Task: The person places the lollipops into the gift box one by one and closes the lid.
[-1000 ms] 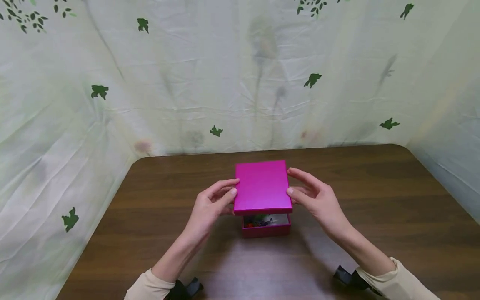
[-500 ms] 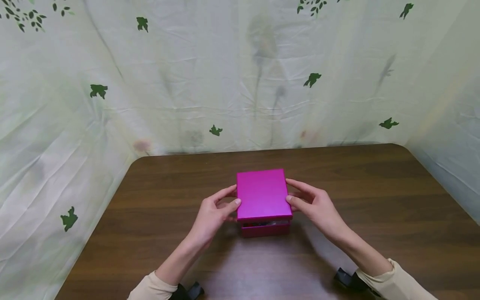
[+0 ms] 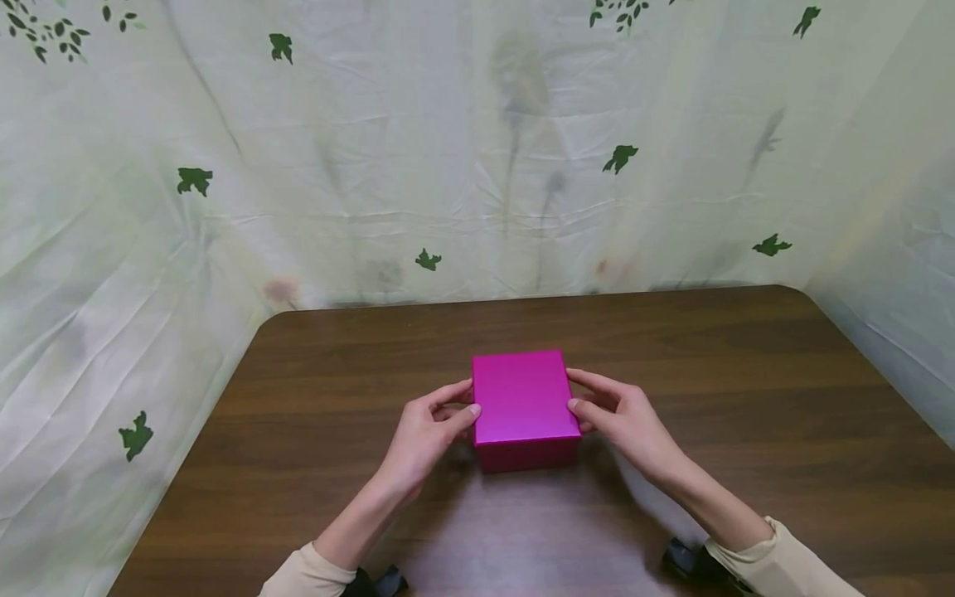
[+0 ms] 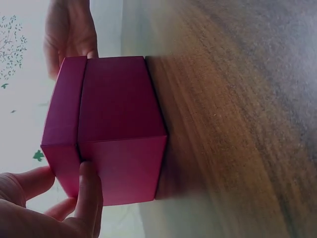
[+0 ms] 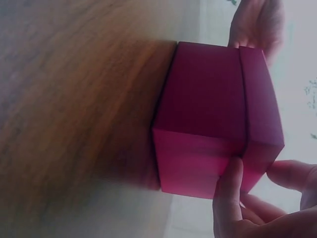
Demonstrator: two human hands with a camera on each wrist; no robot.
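Both hands on the closed pink box, mid-tabletop.
My left hand and right hand pinch the lid from either side, thumbs on its near edges; it sits flush on the pink box, which rests on the brown tabletop before the leaf-print curtain.

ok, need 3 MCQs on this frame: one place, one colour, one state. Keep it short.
1. Where do the hands sit on the box?
A. both on top
B. one on each side
C. both at the near face

2. What colour is the box?
A. magenta
B. blue
C. green

3. How is the lid?
A. off, on the table
B. raised above the base
C. seated on the base

Answers: 1 B, the left hand and right hand flank it. 2 A, magenta in every view. 3 C, the wrist views show only a thin seam.
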